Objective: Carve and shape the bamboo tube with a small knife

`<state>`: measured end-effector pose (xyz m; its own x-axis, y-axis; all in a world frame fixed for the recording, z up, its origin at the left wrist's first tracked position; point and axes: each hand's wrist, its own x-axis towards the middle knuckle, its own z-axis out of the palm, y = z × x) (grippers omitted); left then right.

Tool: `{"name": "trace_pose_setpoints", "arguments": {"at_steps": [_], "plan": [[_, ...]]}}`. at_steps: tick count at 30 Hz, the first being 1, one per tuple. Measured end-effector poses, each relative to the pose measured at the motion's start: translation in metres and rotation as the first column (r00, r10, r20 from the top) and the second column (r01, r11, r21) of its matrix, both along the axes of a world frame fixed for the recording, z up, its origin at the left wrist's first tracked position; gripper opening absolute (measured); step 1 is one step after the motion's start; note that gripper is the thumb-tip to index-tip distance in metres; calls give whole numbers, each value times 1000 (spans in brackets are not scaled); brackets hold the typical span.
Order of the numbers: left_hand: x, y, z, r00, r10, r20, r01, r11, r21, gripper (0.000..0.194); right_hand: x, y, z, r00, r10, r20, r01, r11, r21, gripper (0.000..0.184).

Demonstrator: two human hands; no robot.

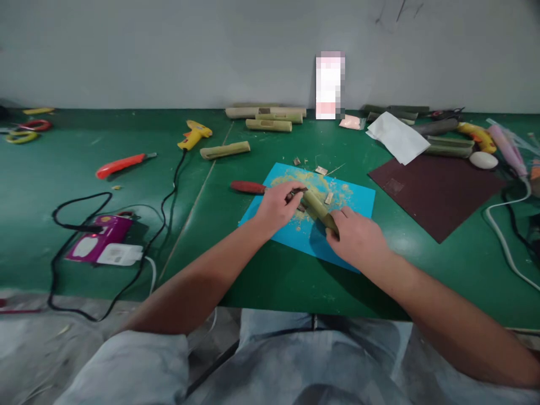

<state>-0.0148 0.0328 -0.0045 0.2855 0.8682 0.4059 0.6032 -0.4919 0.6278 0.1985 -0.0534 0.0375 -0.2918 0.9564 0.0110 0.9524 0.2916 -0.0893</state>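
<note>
Over a blue sheet [291, 244] strewn with yellow-green dust, my right hand [358, 236] is closed around the near end of a short bamboo tube [317, 205]. The tube lies at a slant, its far end beside my left hand [278, 207]. My left hand's fingers pinch a small dark brown piece [302, 190], seemingly folded sandpaper, against that far end; the fingers partly hide it. A red-handled tool [248, 187] lies to the left, its other end hidden by my left hand. Small flat chips [329, 198] rest around the tube.
More bamboo pieces [269, 125] lie along the wall, near a propped phone [330, 84]. On the left are a yellow glue gun [194, 135], a red cutter [122, 166] and a purple power strip [99, 239] with cords. A dark brown sheet [439, 197] and white paper [397, 138] lie right.
</note>
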Motion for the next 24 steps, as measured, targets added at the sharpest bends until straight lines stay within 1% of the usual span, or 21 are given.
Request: {"name": "trace_pose_setpoints", "arguments": {"at_steps": [3, 6, 9, 11, 13, 16, 17, 20, 21, 24], "plan": [[1, -1, 1, 999, -30, -18, 29, 1000, -7, 19, -1, -1, 0, 1000, 6, -2, -6, 1000, -1, 22], [-1, 2, -5, 998, -48, -34, 48, 999, -15, 19, 0, 0, 0, 1000, 12, 0, -12, 1000, -6, 23], [-2, 4, -10, 997, -42, -63, 43, 999, 16, 20, 0, 0, 1, 1000, 11, 1, -10, 1000, -24, 23], [-1, 3, -9, 995, -49, -86, 54, 997, 54, 17, -1, 0, 2, 1000, 12, -6, -12, 999, -41, 23], [2, 0, -7, 992, -89, -92, 96, 993, 75, 17, -2, 1, 2, 1000, 9, -22, -11, 998, -56, 22], [8, -4, -5, 977, -188, -103, 194, 979, 57, 20, -4, 1, 1, 999, 3, -39, -6, 997, -83, 22], [9, -4, -4, 973, -200, -114, 207, 976, 59, 20, -4, 1, 1, 999, 3, -39, -6, 996, -93, 22], [9, -4, -5, 976, -154, -151, 173, 978, 120, 23, -5, 1, 1, 999, 5, -41, -9, 995, -101, 23], [9, -4, -6, 973, -159, -169, 182, 975, 130, 24, -5, 1, 2, 999, 3, -40, -7, 995, -102, 23], [9, -5, -7, 947, -228, -226, 255, 962, 99, 24, -6, 0, 4, 999, -2, -33, -2, 992, -125, 22]]}}
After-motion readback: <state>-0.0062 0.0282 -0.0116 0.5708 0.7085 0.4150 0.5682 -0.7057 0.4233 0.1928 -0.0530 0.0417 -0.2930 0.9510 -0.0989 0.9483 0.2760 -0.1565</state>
